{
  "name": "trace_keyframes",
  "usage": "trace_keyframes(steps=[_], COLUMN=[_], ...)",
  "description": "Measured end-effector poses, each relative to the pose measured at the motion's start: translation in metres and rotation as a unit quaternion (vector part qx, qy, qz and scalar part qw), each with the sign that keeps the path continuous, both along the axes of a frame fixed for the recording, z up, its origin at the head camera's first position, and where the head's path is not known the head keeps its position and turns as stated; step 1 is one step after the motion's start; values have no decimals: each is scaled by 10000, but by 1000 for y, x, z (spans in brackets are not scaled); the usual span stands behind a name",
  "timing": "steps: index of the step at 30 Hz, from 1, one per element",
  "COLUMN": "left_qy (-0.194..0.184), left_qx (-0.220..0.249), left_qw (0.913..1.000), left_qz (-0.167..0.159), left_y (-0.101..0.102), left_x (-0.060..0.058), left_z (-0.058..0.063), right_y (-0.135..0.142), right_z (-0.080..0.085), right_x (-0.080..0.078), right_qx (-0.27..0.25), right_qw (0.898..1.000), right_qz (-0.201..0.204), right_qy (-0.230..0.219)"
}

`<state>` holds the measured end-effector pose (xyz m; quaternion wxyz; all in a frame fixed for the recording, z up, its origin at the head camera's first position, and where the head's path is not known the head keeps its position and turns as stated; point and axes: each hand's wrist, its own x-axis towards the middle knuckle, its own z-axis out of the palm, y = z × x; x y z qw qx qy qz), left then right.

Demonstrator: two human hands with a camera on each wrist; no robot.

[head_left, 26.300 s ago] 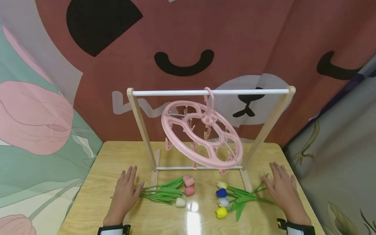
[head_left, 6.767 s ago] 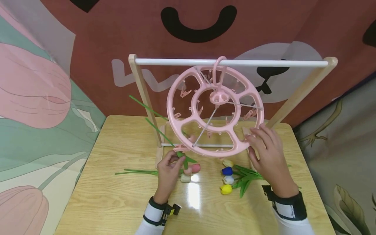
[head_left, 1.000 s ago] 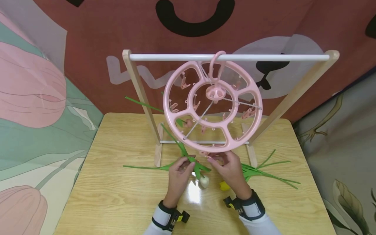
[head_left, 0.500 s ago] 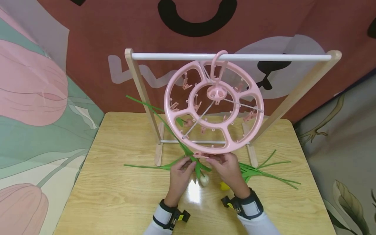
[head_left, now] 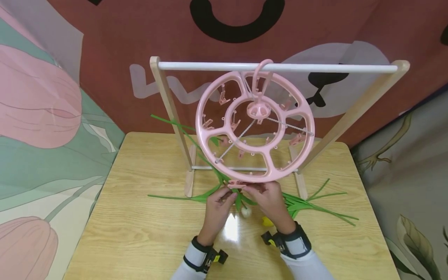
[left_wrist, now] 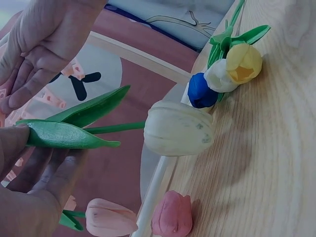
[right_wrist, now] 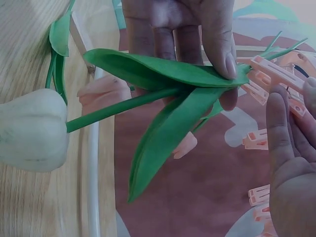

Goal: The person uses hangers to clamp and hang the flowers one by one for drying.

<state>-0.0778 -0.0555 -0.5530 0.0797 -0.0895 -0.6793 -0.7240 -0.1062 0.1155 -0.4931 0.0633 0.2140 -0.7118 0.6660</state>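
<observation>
My left hand [head_left: 217, 210] pinches the green leaves and stem of a white artificial tulip [left_wrist: 177, 129], its head pointing away toward the tabletop. With thumb and fingers, my right hand [head_left: 271, 202] grips a pink clothespin [right_wrist: 279, 74] just under the front rim of the round pink clip hanger [head_left: 241, 175]. The clothespin's tip meets the tulip's stem beside the left fingertips; whether it bites the stem cannot be told. A pale pink tulip [left_wrist: 111, 217] appears below the left hand, and a darker pink tulip [left_wrist: 172, 215] lies on the table.
The hanger hooks over the white bar [head_left: 210, 66] of a wooden stand. Other clothespins [head_left: 296, 139] dangle from it. On the right lie blue [left_wrist: 201, 91], white [left_wrist: 220, 76] and yellow [left_wrist: 244, 63] tulips. A printed curtain [head_left: 105, 97] backs the wooden table [head_left: 140, 233].
Over the last second my right hand has drawn the clothespin left, up to the stem in my left hand. Some seconds ago, my right hand was on the hanger's right rim.
</observation>
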Motion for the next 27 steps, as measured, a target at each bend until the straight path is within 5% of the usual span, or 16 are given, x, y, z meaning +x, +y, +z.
trace_keyframes(steps=[14, 27], left_qy=[-172, -425], left_qx=[-245, 143], left_qw=[9995, 9990], left_qz=[63, -46], left_y=[0, -7], left_x=[-1, -5], left_z=[1, 4], right_y=[0, 19], right_z=[-2, -24], right_x=[-1, 9], right_qx=[-55, 1030], right_qw=[9998, 9946], right_qz=[160, -55], right_qy=[-78, 113])
